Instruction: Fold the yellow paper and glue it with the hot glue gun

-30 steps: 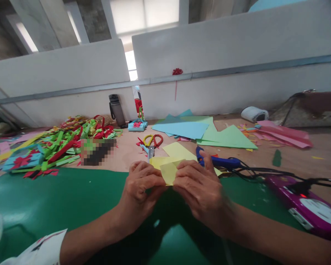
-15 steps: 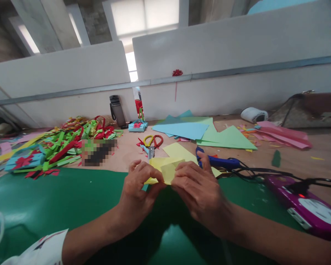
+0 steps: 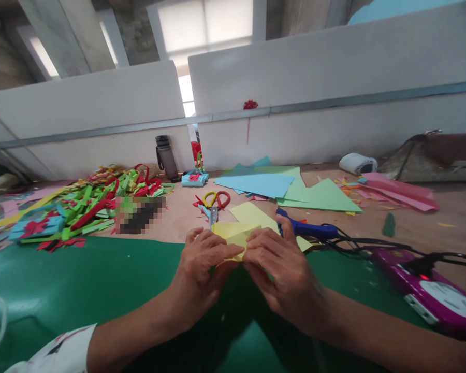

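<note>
Between both hands is a folded piece of yellow paper, held over the near part of the table. My left hand pinches its lower left edge between thumb and fingers. On the other side, my right hand grips the right edge, its fingers bent over the front of the paper. The fingertips of the two hands almost meet at the bottom edge. Just beyond the paper lie scissors with red and yellow handles. A blue glue gun rests behind my right hand, beside a flat pale yellow sheet.
Blue sheets and green sheets lie farther back. At the left is a heap of green and red paper strips. A grey bottle stands by the partition. To the right sits a purple power strip with black cables.
My left hand has shifted slightly right along the yellow paper, its fingertips now closer to my right hand. The right hand stays nearly where it was.
</note>
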Tool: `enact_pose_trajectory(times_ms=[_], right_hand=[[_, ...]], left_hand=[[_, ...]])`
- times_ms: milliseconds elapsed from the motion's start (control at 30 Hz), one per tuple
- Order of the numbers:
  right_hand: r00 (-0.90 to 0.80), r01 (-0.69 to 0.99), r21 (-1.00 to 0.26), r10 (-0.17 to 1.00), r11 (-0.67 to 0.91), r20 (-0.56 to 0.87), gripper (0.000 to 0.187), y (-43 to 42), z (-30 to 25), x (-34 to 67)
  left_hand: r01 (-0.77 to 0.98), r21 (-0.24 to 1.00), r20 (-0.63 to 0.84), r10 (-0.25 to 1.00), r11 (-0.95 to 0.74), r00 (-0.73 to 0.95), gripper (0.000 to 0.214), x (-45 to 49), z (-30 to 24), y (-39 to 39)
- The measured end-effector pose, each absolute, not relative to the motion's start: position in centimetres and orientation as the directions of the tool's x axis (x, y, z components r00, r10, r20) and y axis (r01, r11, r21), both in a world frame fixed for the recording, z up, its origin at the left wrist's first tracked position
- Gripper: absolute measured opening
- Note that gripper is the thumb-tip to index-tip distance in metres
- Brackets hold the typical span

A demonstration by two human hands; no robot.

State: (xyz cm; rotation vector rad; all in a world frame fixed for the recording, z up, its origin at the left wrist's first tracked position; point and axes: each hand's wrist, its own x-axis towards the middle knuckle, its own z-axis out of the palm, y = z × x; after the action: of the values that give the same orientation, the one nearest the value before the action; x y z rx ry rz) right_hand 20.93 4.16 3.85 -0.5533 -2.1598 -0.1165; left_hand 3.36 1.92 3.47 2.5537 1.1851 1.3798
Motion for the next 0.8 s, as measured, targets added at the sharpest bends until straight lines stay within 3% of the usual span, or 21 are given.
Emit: enact_pose_trajectory(times_ms=[167,500,800], right_hand=[[-0.532,0.436,-0.091,0.338,0.895,0.776,0.016,4.27,3.70,21.02],[-0.567,0.480,-0.095,0.391,0.872,0.725,0.018,4.19,3.92,21.27],[-0.538,0.491,-0.063,0.359,0.869,0.763,0.021,4.85,3.68,21.17]], left_hand=[[0.628,0.339,0.736,0.613,-0.701,0.288,0.010,3.28,3.63,1.93],[0.679,0.179,0.815,0.494,-0.712,0.304,0.014,3.87,4.07,2.01],[0.675,0.159,0.807,0.489,-0.721,0.332,0.016,3.88,3.93,2.29]])
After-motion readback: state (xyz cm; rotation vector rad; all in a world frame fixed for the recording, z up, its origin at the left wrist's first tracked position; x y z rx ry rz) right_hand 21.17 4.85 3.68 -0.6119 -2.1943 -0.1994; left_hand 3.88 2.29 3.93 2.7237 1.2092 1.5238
